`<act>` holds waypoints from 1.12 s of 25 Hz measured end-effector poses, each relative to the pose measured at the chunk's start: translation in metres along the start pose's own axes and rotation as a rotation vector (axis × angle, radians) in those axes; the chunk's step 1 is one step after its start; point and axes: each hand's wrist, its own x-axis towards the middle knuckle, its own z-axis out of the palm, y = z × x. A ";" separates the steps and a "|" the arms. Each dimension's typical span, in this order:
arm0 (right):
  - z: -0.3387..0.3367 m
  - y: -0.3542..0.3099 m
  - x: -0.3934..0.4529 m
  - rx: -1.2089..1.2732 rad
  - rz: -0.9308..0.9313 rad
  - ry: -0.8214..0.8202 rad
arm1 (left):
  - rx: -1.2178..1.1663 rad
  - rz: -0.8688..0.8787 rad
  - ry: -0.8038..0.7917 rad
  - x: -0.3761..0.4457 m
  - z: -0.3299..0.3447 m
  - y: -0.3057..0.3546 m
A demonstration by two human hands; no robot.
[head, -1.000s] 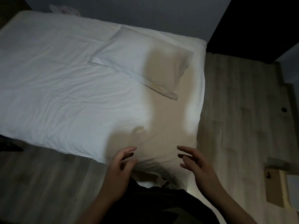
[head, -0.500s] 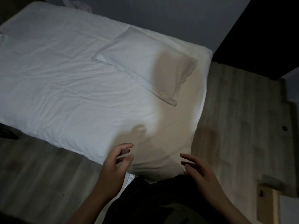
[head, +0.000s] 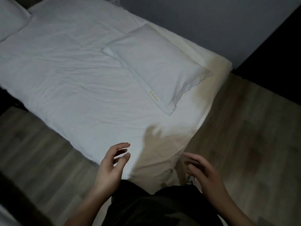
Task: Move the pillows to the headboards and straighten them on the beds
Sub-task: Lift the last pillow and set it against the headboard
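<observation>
Pillow lies askew on bed; left hand and right hand hover empty, fingers loose

Head camera looks steeply down, near the bed corner.

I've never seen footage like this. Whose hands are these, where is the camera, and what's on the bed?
There is no machine here. A person wears a wide-angle camera on the head, so you look down as they do. The left hand and the right hand hover open near the foot corner of the bed, holding nothing. On the white sheet lies one pillow, set at a slant near the far edge by the grey wall. A second pillow peeks in at the top left corner. Below is wooden floor.
</observation>
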 end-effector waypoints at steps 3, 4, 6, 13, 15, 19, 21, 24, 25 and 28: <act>-0.083 -0.002 0.018 -0.017 0.005 -0.130 | -0.029 -0.075 0.108 -0.033 0.083 0.015; -0.108 -0.007 0.023 -0.030 -0.011 -0.148 | -0.035 -0.076 0.118 -0.041 0.107 0.024; -0.153 -0.017 0.030 -0.016 -0.033 -0.164 | -0.021 -0.050 0.123 -0.050 0.145 0.045; -0.225 -0.043 0.070 -0.022 -0.066 -0.253 | -0.042 -0.012 0.171 -0.060 0.219 0.088; -0.225 -0.047 0.083 -0.041 -0.053 -0.314 | -0.055 -0.043 0.204 -0.063 0.228 0.087; -0.224 -0.063 0.117 -0.080 -0.050 -0.406 | -0.079 -0.080 0.271 -0.040 0.237 0.092; -0.229 -0.072 0.137 -0.074 -0.083 -0.358 | -0.091 -0.078 0.262 -0.007 0.240 0.099; -0.249 -0.088 0.169 -0.114 -0.087 -0.246 | -0.123 -0.043 0.211 0.058 0.249 0.119; -0.256 -0.094 0.178 -0.127 -0.086 -0.227 | -0.134 -0.029 0.203 0.078 0.252 0.128; -0.271 -0.116 0.213 -0.154 -0.064 -0.228 | -0.151 0.026 0.191 0.135 0.257 0.153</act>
